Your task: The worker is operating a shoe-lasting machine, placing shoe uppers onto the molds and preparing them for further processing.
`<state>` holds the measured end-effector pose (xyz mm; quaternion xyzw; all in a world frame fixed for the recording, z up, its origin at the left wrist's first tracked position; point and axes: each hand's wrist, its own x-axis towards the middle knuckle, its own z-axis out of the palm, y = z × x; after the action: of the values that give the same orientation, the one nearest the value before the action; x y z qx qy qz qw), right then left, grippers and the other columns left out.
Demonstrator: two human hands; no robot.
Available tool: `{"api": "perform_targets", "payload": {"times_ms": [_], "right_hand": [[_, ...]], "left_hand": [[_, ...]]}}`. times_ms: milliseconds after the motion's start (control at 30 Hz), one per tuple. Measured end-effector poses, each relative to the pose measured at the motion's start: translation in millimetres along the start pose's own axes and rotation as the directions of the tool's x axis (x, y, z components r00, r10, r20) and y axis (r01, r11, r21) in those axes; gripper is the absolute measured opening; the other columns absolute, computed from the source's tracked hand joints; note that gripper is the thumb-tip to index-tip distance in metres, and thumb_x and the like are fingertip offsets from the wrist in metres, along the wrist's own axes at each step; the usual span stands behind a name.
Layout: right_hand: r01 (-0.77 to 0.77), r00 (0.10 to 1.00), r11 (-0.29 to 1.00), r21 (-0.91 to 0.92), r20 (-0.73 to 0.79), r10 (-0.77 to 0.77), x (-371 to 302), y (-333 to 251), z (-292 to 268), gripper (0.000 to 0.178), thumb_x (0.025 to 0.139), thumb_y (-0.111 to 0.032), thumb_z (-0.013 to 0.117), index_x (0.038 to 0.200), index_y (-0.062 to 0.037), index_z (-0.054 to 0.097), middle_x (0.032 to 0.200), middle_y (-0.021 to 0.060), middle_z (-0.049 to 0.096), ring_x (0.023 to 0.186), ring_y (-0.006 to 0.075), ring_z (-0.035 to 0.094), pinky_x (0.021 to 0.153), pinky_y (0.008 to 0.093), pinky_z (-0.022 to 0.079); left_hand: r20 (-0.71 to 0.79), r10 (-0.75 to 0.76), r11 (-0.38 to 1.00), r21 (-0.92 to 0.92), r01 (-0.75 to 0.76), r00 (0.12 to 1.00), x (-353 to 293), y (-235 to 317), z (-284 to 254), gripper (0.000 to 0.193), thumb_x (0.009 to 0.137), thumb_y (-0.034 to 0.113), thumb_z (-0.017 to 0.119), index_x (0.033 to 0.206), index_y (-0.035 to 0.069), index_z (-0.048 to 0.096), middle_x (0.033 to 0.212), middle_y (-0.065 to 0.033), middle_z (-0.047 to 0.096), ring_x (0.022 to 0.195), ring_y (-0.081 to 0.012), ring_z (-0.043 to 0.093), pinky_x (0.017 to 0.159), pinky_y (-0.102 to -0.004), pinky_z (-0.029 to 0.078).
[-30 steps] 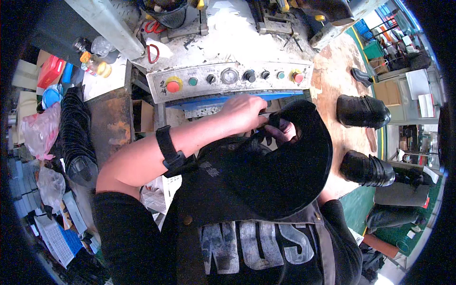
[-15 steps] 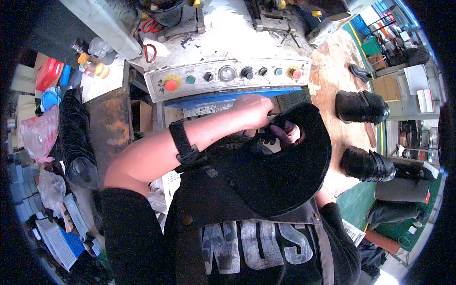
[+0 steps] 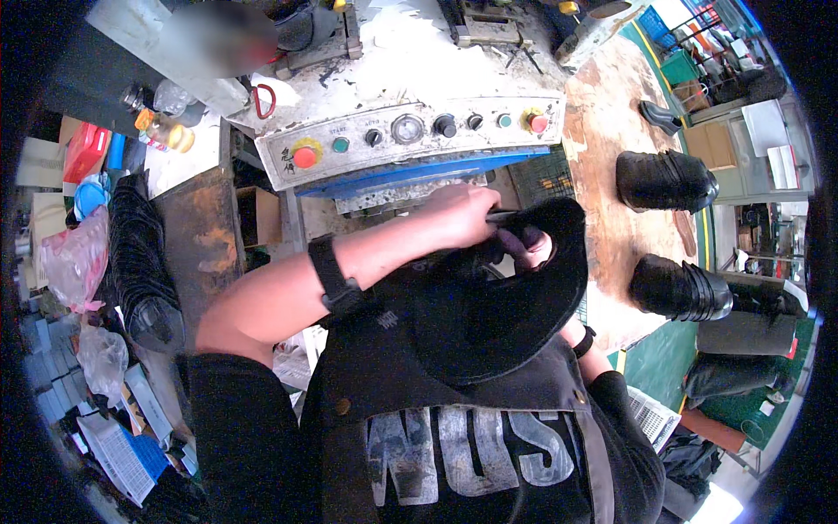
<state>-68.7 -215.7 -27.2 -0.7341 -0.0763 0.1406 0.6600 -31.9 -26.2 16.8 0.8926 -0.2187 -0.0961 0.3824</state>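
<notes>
A large black piece, which looks like a shoe upper [image 3: 524, 323], is held close in front of my chest. My left hand [image 3: 471, 212] reaches across from the left, its fingers closed at the piece's upper edge. A thin dark strip shows by those fingers; I cannot make out whether it is a tool or the piece's edge. My right hand [image 3: 530, 251] shows only in part, its fingers curled against the piece's inner side. The rest of that hand is hidden behind the black material. A black band [image 3: 325, 266] circles my left forearm, and a watch [image 3: 586, 341] my right wrist.
Ahead stands a machine with a control panel [image 3: 410, 131] of buttons, knobs and a gauge. Red-handled scissors [image 3: 264, 100] lie left of it. Nested black shoe uppers [image 3: 668, 182] stand on the wooden table [image 3: 598, 105]. A long black stack [image 3: 140, 262] and plastic bags [image 3: 78, 262] are left.
The black piece has shifted slightly left and tipped, and my right wrist with its watch now shows. My left hand keeps its grip. A blurred shape has appeared at the upper left.
</notes>
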Motion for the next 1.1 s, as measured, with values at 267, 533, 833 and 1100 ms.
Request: {"api": "perform_targets", "payload": {"times_ms": [267, 533, 833, 1100], "right_hand": [[-0.122, 0.991, 0.99, 0.071, 0.056, 0.119, 6.0, -19.9, -9.3, 0.007, 0.075, -0.008, 0.068, 0.076, -0.0038, 0.063, 0.069, -0.0013, 0.061, 0.061, 0.0051, 0.054, 0.055, 0.0216, 0.043], [-0.259, 0.952, 0.949, 0.18, 0.214, 0.219, -2.2, -26.1, -45.9, 0.017, 0.079, -0.017, 0.066, 0.073, -0.0031, 0.057, 0.074, 0.003, 0.062, 0.068, 0.0087, 0.056, 0.06, 0.0238, 0.044], [-0.163, 0.977, 0.962, 0.221, -0.1, 0.188, 20.8, -19.8, -44.0, 0.022, 0.081, -0.02, 0.066, 0.094, -0.0023, 0.062, 0.084, 0.0045, 0.064, 0.065, 0.0115, 0.058, 0.051, 0.024, 0.047], [-0.261, 0.955, 0.898, 0.355, -0.041, 0.294, 44.5, -7.7, -65.7, 0.012, 0.086, -0.011, 0.058, 0.092, -0.0015, 0.064, 0.083, 0.003, 0.065, 0.067, 0.0103, 0.059, 0.062, 0.0258, 0.047]], "left_hand": [[0.132, -0.17, 0.983, 0.091, 0.159, 0.977, 1.7, 6.4, -12.3, 0.022, 0.074, 0.021, 0.062, 0.074, 0.0, 0.062, 0.074, -0.0223, 0.06, 0.072, -0.0352, 0.061, 0.064, -0.0427, 0.048], [0.122, -0.186, 0.981, 0.069, 0.179, 0.975, 13.6, 10.5, -11.5, 0.017, 0.072, 0.02, 0.063, 0.07, 0.003, 0.065, 0.076, -0.0196, 0.061, 0.074, -0.0341, 0.061, 0.066, -0.0432, 0.049], [0.306, -0.065, 0.941, -0.299, 0.161, 0.95, 40.4, -0.6, -2.2, 0.025, 0.084, 0.024, 0.054, 0.083, 0.001, 0.062, 0.069, -0.0143, 0.06, 0.057, -0.025, 0.056, 0.057, -0.0376, 0.045], [0.274, -0.204, 0.808, -0.495, 0.32, 0.94, 44.1, 10.8, -38.8, 0.023, 0.091, 0.022, 0.05, 0.093, 0.003, 0.062, 0.063, -0.0017, 0.057, 0.048, -0.0058, 0.048, 0.046, -0.0209, 0.04]]}}
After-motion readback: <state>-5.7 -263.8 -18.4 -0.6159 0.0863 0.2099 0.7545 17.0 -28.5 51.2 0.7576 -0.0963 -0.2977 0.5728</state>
